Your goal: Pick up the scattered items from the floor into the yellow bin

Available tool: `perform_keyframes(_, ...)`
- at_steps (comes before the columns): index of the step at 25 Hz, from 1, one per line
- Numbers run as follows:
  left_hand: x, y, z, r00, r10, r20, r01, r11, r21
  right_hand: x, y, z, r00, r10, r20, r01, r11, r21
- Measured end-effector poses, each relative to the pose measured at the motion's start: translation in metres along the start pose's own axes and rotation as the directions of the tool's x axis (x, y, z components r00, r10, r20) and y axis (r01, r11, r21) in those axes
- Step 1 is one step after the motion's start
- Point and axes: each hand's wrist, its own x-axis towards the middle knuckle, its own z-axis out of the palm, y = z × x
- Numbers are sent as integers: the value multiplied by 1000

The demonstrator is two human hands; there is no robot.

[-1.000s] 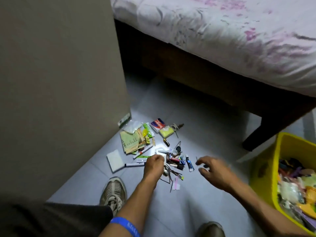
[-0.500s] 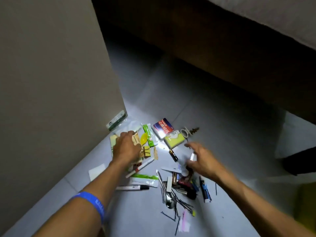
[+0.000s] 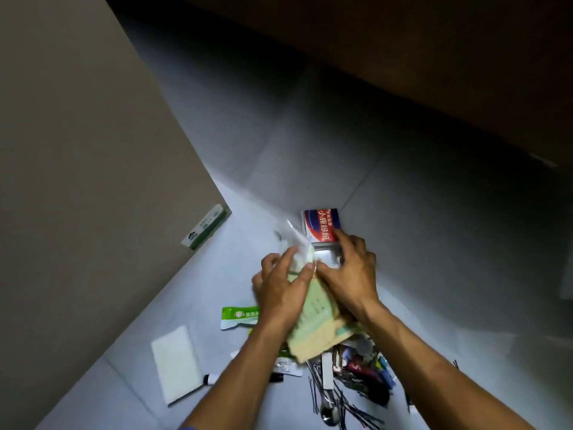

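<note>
While both hands meet over the middle of the grey floor (image 3: 403,212), the left hand (image 3: 279,293) and right hand (image 3: 350,274) grip one bundle between them: a stack of pale green and tan papers (image 3: 316,324) with a crinkled clear bag (image 3: 294,243) at its far end. The left fingers curl round the stack's left edge, thumb on top; the right fingers wrap its right side, and the bundle is blurred, so what else is caught in it is hard to tell. Just beyond the right hand lies a red and blue packet (image 3: 321,223), touching or nearly touching the fingertips. To the left of the left wrist lies a green sachet (image 3: 238,316), and nearer and further left a white pad (image 3: 175,364) with a marker (image 3: 214,379) at its near right corner. Under and near the forearms the remaining clutter sits in a heap: hairpins (image 3: 347,405), a spoon (image 3: 328,408) and small dark tubes (image 3: 369,370). At the left a green and white box (image 3: 204,228) leans at the foot of a beige panel (image 3: 77,181). Dark wood (image 3: 403,57) spans the far side. The yellow bin is out of view.
</note>
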Motion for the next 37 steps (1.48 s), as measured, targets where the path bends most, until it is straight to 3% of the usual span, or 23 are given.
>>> perform_keyframes(2, 2, 5, 5, 1000, -22, 12, 23, 987, -159, -3, -4, -1, 1000, 12, 12, -13, 996, 84)
perform_keyframes(5, 0, 4, 6, 1000, -14, -16, 12, 987, -158, -27, -8, 6, 996, 95, -2, -89, 944, 319)
perform_keyframes(6, -1, 4, 6, 1000, -7, -14, 4, 986, -165, -36, -10, 9, 987, 161, 25, -153, 859, 488)
perform_keyframes(8, -2, 5, 5, 1000, -15, -8, 13, 974, -228, -48, -19, 10, 943, 283, 173, -309, 556, 772)
perform_keyframes(9, -3, 5, 5, 1000, -30, 6, 31, 961, -275, -53, -23, 10, 916, 312, 252, -369, 409, 834)
perform_keyframes(11, -12, 1, 4, 997, -58, 54, 74, 930, -361, -61, -25, 9, 893, 308, 329, -421, 310, 852)
perform_keyframes(15, -43, 6, -2, 990, -56, 132, 111, 884, -455, -89, -21, -12, 889, 298, 348, -431, 286, 856)
perform_keyframes(20, -100, 53, -25, 946, 143, 291, 13, 880, -474, -138, -31, -72, 936, 239, 258, -317, 255, 913)
perform_keyframes(23, -141, 102, -27, 959, 201, 200, -91, 887, -452, -173, -36, -127, 959, 240, 151, -213, 260, 942)
perform_keyframes(26, -175, 151, -24, 992, 80, 101, 1, 782, -623, -209, -26, -187, 941, 338, 20, -99, 220, 971)
perform_keyframes(29, -235, 179, 5, 968, 89, 235, 96, 735, -671, -271, 33, -272, 831, 546, -107, 70, 88, 994)
perform_keyframes(33, -324, 231, 81, 873, 253, 417, 78, 771, -631, -331, 116, -385, 563, 788, -248, 333, 57, 941)
perform_keyframes(35, -356, 268, 122, 805, 316, 502, 21, 830, -557, -345, 139, -420, 494, 818, -296, 216, 214, 953)
perform_keyframes(37, -371, 282, 159, 739, 331, 587, -83, 909, -408, -353, 162, -432, 461, 807, -369, -88, 455, 886)
